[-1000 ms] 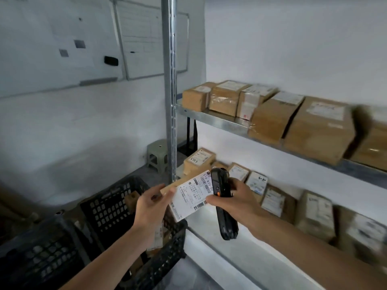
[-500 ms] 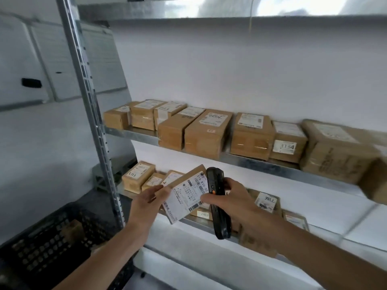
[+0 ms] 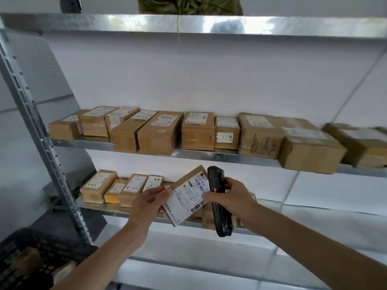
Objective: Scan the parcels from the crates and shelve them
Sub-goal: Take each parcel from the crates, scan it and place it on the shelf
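Parcel [image 3: 186, 194] held up in front of the lower shelf [image 3: 100, 207], tilted, its white label facing the camera. The left hand [image 3: 147, 203] grips the parcel's left edge, thumb on the label side and fingers behind it. The right hand [image 3: 229, 197] is wrapped round a black scanner [image 3: 218, 200], which stands roughly upright, its top just beside the parcel's upper right corner; the thumb lies at the parcel's right edge, and whether it also pinches the parcel cannot be told. On the lower shelf a row of small brown boxes [image 3: 117, 186] sits left of the hands, some with handwritten numbers on their labels. The middle shelf [image 3: 209, 154] carries a longer row of brown boxes [image 3: 159, 132] side by side, one with a sticker reading 3134. Above, the top shelf [image 3: 188, 24] shows its shiny metal edge, with an olive-green bundle [image 3: 188, 5] resting on it and a cord hanging down. A perforated metal upright [image 3: 48, 155] runs down the left. At the lower left corner sits a black crate [image 3: 48, 254] with something brown inside, too blurred to make out.
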A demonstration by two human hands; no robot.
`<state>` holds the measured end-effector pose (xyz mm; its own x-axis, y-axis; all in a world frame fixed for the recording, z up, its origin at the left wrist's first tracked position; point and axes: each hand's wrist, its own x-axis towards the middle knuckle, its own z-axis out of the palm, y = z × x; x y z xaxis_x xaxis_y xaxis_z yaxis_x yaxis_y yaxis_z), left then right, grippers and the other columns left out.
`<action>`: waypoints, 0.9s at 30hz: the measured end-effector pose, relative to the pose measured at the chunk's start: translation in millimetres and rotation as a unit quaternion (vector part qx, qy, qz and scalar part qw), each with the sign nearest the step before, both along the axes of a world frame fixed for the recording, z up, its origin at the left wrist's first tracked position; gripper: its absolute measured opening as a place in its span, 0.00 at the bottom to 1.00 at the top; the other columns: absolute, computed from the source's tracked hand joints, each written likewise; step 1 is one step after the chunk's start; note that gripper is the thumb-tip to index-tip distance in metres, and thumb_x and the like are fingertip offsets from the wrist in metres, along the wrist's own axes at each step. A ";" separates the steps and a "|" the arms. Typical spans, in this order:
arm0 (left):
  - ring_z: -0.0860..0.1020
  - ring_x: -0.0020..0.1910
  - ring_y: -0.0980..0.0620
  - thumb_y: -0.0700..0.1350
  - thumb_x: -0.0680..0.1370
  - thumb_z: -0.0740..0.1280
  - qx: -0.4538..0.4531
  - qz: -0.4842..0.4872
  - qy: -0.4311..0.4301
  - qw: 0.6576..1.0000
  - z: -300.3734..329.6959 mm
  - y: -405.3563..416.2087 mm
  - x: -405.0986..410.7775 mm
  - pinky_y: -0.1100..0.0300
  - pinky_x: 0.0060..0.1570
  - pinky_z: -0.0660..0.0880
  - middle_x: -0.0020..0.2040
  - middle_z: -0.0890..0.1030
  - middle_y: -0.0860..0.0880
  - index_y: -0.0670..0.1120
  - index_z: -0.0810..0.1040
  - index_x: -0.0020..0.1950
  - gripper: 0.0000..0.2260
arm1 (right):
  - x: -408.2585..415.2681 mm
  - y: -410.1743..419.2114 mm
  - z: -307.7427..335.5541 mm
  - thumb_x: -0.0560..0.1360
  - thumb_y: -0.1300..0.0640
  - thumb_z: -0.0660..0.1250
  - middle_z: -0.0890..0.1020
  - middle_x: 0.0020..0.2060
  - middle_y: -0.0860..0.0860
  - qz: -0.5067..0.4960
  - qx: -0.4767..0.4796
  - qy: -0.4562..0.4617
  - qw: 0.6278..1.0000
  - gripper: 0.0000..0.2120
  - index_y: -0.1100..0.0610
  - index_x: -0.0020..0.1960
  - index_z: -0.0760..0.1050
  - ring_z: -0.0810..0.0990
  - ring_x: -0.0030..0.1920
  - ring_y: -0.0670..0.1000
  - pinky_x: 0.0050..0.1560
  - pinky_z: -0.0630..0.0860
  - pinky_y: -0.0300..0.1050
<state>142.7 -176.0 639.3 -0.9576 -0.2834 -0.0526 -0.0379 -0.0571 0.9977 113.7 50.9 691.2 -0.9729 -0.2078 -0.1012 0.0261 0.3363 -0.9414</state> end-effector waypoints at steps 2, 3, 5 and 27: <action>0.86 0.46 0.44 0.51 0.76 0.73 -0.010 -0.016 -0.003 1.000 0.3 8.5 5.6 0.42 0.53 0.82 0.45 0.87 0.46 0.47 0.85 0.53 0.10 | 11.2 8.0 0.3 0.71 0.54 0.79 0.86 0.47 0.42 -0.018 0.008 -0.003 1.000 0.14 0.47 0.54 0.80 0.84 0.51 0.46 0.43 0.78 0.36; 0.86 0.46 0.45 0.51 0.76 0.73 -0.013 -0.023 -0.002 1.000 -0.4 12.2 10.0 0.43 0.53 0.82 0.45 0.87 0.46 0.48 0.85 0.52 0.10 | 17.6 10.8 0.9 0.70 0.53 0.80 0.86 0.48 0.44 -0.024 0.009 -0.009 1.000 0.16 0.48 0.55 0.80 0.85 0.51 0.48 0.48 0.81 0.41; 0.86 0.45 0.46 0.53 0.75 0.74 -0.021 -0.037 0.002 0.999 -0.7 18.3 19.5 0.45 0.53 0.82 0.44 0.88 0.48 0.49 0.85 0.52 0.09 | 28.2 18.0 1.1 0.68 0.53 0.81 0.86 0.50 0.45 -0.038 0.010 -0.011 0.999 0.19 0.49 0.56 0.80 0.86 0.52 0.49 0.53 0.82 0.47; 0.85 0.48 0.57 0.50 0.79 0.71 -0.127 -0.202 0.055 0.970 33.6 85.3 65.6 0.58 0.51 0.82 0.45 0.88 0.54 0.62 0.83 0.54 0.07 | 97.3 102.9 41.5 0.69 0.52 0.81 0.85 0.47 0.44 -0.069 0.141 0.051 0.986 0.18 0.48 0.56 0.79 0.84 0.49 0.48 0.49 0.80 0.40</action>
<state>208.3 -90.7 672.9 -0.9890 0.1249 0.0795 0.1024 0.1885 0.9767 211.0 153.8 732.7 -0.9981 -0.0506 -0.0365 -0.0001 0.5855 -0.8107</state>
